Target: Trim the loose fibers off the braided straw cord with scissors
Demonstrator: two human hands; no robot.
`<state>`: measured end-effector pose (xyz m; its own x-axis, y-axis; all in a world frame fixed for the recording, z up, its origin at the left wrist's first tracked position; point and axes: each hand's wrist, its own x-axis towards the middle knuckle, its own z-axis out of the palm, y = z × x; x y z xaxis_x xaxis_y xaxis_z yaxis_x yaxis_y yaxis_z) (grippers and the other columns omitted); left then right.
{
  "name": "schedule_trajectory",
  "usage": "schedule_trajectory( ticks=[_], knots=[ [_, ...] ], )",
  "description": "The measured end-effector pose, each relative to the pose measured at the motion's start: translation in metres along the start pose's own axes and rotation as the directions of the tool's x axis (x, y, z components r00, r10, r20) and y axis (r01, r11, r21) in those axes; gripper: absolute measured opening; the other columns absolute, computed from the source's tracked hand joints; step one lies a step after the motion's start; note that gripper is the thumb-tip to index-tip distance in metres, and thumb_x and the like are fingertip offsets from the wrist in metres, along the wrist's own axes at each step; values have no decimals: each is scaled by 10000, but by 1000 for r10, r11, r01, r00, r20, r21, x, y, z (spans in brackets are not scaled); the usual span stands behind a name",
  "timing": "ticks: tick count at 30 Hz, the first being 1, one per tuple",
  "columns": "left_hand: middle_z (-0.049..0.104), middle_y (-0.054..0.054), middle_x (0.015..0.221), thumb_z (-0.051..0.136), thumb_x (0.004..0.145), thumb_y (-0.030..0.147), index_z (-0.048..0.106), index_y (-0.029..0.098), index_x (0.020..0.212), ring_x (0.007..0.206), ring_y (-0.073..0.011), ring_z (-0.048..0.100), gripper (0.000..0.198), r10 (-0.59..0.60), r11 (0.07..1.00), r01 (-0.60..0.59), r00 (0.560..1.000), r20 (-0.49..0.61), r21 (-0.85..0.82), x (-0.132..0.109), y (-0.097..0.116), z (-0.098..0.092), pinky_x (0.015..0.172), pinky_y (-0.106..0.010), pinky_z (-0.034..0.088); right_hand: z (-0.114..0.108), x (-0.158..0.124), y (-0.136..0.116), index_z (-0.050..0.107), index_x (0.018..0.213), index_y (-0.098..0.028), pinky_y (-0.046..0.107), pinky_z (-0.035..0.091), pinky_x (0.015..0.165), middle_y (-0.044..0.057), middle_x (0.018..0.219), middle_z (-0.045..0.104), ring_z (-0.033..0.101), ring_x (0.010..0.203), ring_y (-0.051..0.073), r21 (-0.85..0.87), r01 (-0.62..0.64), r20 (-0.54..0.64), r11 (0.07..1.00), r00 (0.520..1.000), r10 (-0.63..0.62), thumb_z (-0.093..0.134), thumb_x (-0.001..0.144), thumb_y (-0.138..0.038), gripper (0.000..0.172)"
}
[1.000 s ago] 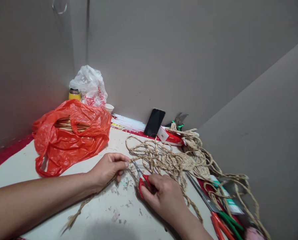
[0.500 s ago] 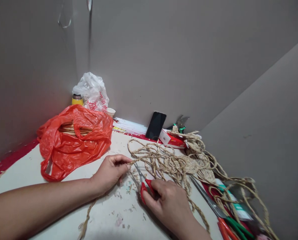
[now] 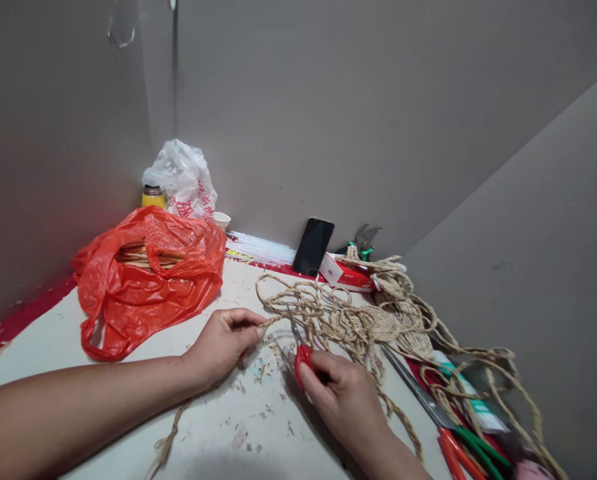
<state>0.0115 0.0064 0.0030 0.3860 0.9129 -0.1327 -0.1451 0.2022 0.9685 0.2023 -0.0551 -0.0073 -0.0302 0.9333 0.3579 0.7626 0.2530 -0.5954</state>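
Between thumb and fingers my left hand [image 3: 228, 337] pinches a braided straw rope [image 3: 277, 319]. From there the rope runs right into a tangled heap, and a frayed end hangs below my left wrist. My right hand [image 3: 341, 390] is closed around the red handles of a pair of scissors [image 3: 302, 360]. Their blades point up and away, over the near left side of the heap, apart from the left fingertips. Small fibre scraps [image 3: 263, 370] lie on the white tabletop [image 3: 278, 443] between the hands.
At the left lies a red plastic bag [image 3: 148, 313] holding brown flat pieces. Behind it stand a white bag [image 3: 183, 177], a yellow jar [image 3: 153, 197] and a paper cup [image 3: 221, 220]. A phone [image 3: 314, 245] leans on the wall near pruners [image 3: 365, 241]. Large shears [image 3: 428, 400] lie right.
My right hand has drawn the scissors rightward, away from the left fingertips, and the blades look closer together. My left hand keeps its pinch on the rope in nearly the same place.
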Motion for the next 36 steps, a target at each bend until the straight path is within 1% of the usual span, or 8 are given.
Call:
schedule_trajectory(
  ticks=[4, 8, 12, 16, 23, 28, 32, 36],
  knots=[
    [481, 62, 542, 705, 699, 264, 629, 123, 961, 435, -52, 401, 307, -96, 987, 113, 985, 144, -116, -3, -2, 1, 406, -174, 388, 0, 6, -5, 455, 497, -194, 247, 258, 486, -34, 506, 357, 326, 508, 115, 418, -267, 91, 869, 963, 252, 578, 781, -444, 398],
    [501, 60, 549, 740, 679, 232, 604, 139, 969, 423, -50, 422, 334, -175, 954, 240, 933, 314, -181, -8, -6, 3, 393, -164, 418, 4, 9, -11, 534, 562, -178, 243, 298, 484, -28, 505, 413, 362, 509, 118, 545, -368, 173, 754, 929, 329, 595, 779, -513, 404],
    [506, 56, 502, 742, 685, 226, 595, 139, 875, 400, -49, 437, 255, -222, 932, 312, 894, 390, -185, -11, -9, 6, 375, -140, 394, 8, 7, -11, 541, 559, -173, 239, 271, 455, -39, 477, 410, 330, 473, 101, 637, -411, 186, 653, 903, 387, 650, 746, -503, 395],
    [500, 57, 472, 751, 682, 276, 596, 139, 841, 389, -52, 425, 261, -237, 939, 314, 888, 395, -143, -11, -11, 6, 373, -148, 408, 6, 5, -9, 579, 570, -164, 230, 258, 475, -47, 510, 410, 309, 510, 92, 662, -375, 109, 649, 905, 412, 719, 701, -434, 331],
    [529, 44, 554, 727, 698, 404, 570, 140, 784, 406, -50, 436, 319, -205, 977, 211, 908, 365, 25, -16, -12, 9, 382, -173, 430, 6, 3, -8, 565, 550, -173, 233, 270, 491, -47, 512, 423, 326, 522, 98, 657, -331, 17, 678, 905, 425, 725, 700, -367, 293],
    [492, 78, 565, 719, 704, 403, 595, 151, 969, 398, -38, 400, 386, -136, 991, 124, 941, 311, 55, -22, -10, 13, 359, -149, 370, 6, 4, -11, 576, 548, -168, 231, 276, 482, -46, 497, 423, 323, 509, 98, 650, -360, 78, 670, 908, 413, 707, 711, -395, 308],
    [600, 24, 590, 611, 791, 455, 586, 144, 991, 347, -37, 418, 370, -139, 984, 100, 950, 281, 149, -23, -9, 13, 341, -145, 313, 1, 6, -20, 638, 584, -152, 230, 317, 504, -26, 532, 487, 369, 536, 108, 631, -391, 175, 670, 913, 368, 737, 666, -383, 264],
    [648, -9, 636, 576, 812, 477, 560, 151, 960, 338, -45, 442, 358, -127, 983, 81, 950, 285, 165, -25, -6, 12, 345, -154, 329, -1, 6, -25, 649, 600, -152, 231, 326, 516, -17, 563, 498, 381, 557, 114, 560, -390, 232, 731, 921, 314, 697, 693, -365, 237]
  ],
)
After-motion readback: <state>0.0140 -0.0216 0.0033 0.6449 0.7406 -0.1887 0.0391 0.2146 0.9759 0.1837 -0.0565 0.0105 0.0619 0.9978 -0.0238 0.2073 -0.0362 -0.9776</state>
